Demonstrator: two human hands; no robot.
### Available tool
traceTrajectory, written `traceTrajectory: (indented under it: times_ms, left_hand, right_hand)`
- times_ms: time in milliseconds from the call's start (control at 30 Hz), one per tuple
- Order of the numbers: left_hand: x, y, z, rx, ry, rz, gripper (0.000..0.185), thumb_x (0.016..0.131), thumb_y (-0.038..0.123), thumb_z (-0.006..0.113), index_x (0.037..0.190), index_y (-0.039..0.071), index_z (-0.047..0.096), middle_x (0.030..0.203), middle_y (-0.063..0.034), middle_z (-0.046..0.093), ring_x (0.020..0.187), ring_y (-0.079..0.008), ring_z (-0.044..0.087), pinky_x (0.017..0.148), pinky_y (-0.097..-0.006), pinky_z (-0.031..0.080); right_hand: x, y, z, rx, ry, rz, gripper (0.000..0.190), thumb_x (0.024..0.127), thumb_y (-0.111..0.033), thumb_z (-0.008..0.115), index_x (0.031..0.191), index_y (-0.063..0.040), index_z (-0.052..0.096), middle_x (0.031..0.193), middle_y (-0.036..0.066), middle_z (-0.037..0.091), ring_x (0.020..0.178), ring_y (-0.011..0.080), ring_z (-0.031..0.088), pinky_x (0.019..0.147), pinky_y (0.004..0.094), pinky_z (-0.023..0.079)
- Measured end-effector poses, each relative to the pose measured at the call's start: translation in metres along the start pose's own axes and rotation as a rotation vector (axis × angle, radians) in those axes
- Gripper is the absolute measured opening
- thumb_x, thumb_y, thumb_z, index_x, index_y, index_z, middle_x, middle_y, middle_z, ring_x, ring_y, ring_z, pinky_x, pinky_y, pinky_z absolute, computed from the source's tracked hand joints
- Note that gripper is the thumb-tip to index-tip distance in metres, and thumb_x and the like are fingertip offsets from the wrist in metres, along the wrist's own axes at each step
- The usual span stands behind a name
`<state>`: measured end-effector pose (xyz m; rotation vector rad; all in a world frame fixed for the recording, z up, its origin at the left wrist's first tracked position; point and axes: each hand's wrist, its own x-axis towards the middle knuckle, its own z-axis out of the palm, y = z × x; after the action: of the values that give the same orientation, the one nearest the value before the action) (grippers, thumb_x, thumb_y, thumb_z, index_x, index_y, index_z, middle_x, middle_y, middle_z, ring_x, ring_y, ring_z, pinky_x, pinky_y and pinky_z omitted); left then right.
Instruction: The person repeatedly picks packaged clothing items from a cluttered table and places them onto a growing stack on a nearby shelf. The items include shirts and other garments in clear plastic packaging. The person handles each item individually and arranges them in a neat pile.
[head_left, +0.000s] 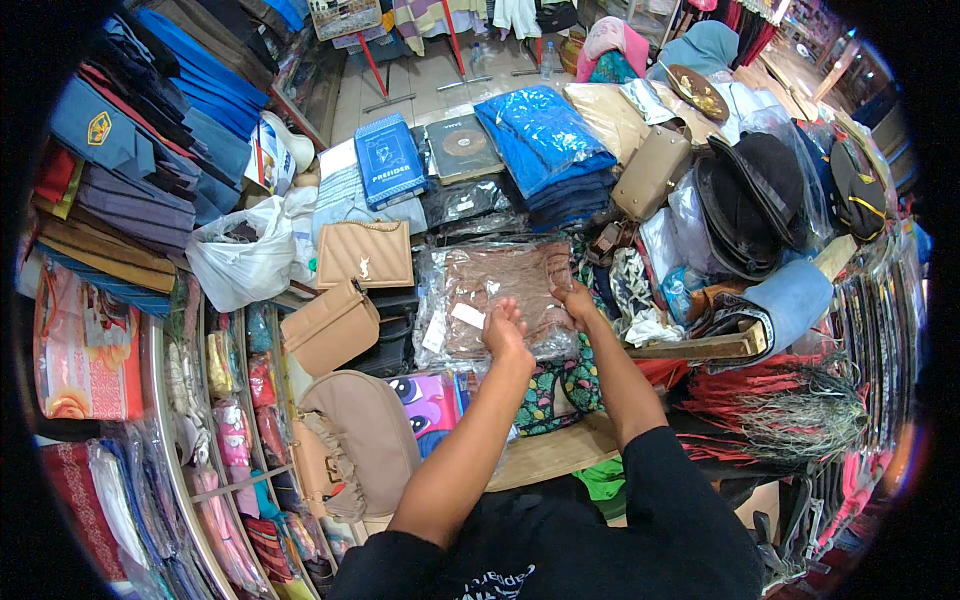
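A folded brown garment in a transparent plastic bag (499, 281) lies flat before me, with white tags (469, 315) on its left part. My right hand (576, 301) grips the bag's right edge, thumb on top. Over the lower middle of the bag is my left hand (508, 330), its palm turned inward and its fingers extended, holding nothing; whether it touches the plastic I cannot tell. Left of the bag are a quilted beige handbag (365, 255) with a chain and a plain tan bag (330, 328). Dark floral fabric (559, 394) shows beneath the wrapped garment.
Behind the garment sit a blue box (390, 159), a dark flat box (463, 148) and blue packaged clothes (544, 139). Black hats (750, 195) and a taupe handbag (652, 172) crowd the right. A wooden edge (555, 452) runs near my body. Two people in headscarves are beyond.
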<state>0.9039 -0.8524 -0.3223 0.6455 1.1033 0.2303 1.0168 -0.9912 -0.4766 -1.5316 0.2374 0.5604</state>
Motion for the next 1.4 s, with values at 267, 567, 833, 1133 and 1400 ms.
traceTrajectory:
  times_ms: [267, 567, 833, 1133, 1400]
  left_hand:
    - [0.030, -0.045, -0.008, 0.046, 0.653, -0.122, 0.080, 0.098, 0.061, 0.051, 0.133, -0.012, 0.053, 0.143, -0.0291, 0.052, 0.123, -0.0428, 0.059, 0.099, -0.0504, 0.052]
    - [0.092, -0.084, -0.023, 0.373, 0.530, -0.169, 0.106, 0.080, 0.078, 0.064, 0.141, -0.007, 0.049, 0.150, -0.0282, 0.045, 0.130, -0.0408, 0.054, 0.102, -0.0505, 0.049]
    - [0.113, -0.091, -0.040, 0.518, -0.064, -0.204, 0.108, 0.086, 0.083, 0.051, 0.146, -0.006, 0.044, 0.147, -0.0258, 0.049, 0.132, -0.0381, 0.051, 0.108, -0.0518, 0.042]
    - [0.077, -0.078, -0.026, 0.098, -0.627, -0.313, 0.123, 0.072, 0.096, 0.037, 0.161, 0.012, 0.024, 0.161, -0.0143, 0.037, 0.146, -0.0356, 0.038, 0.118, -0.0580, 0.032]
    - [0.059, -0.036, -0.030, 0.179, -0.591, -0.195, 0.078, 0.089, 0.071, 0.062, 0.133, 0.007, 0.057, 0.129, -0.0146, 0.064, 0.121, -0.0310, 0.062, 0.100, -0.0544, 0.053]
  right_hand:
    - [-0.003, -0.022, -0.031, 0.450, -0.118, 0.212, 0.034, 0.097, -0.016, 0.068, 0.126, -0.001, 0.058, 0.112, 0.011, 0.069, 0.086, 0.0200, 0.070, 0.072, 0.0288, 0.060]
    - [-0.056, -0.056, -0.066, 0.490, -0.090, 0.284, 0.045, 0.095, -0.030, 0.071, 0.128, 0.001, 0.064, 0.115, 0.013, 0.071, 0.098, 0.0236, 0.070, 0.084, 0.0385, 0.057]
    - [-0.107, -0.088, -0.065, 0.599, -0.061, 0.223, 0.040, 0.094, -0.027, 0.072, 0.119, 0.003, 0.068, 0.111, 0.014, 0.071, 0.094, 0.0245, 0.069, 0.081, 0.0363, 0.057]
    - [-0.118, -0.084, -0.071, 0.655, -0.024, -0.010, 0.032, 0.101, -0.021, 0.065, 0.119, 0.006, 0.069, 0.106, 0.009, 0.072, 0.090, 0.0165, 0.069, 0.081, 0.0299, 0.055]
    - [-0.116, -0.112, -0.103, 0.624, -0.125, 0.244, 0.043, 0.094, -0.024, 0.073, 0.129, 0.000, 0.065, 0.117, 0.010, 0.072, 0.101, 0.0196, 0.070, 0.087, 0.0318, 0.055]
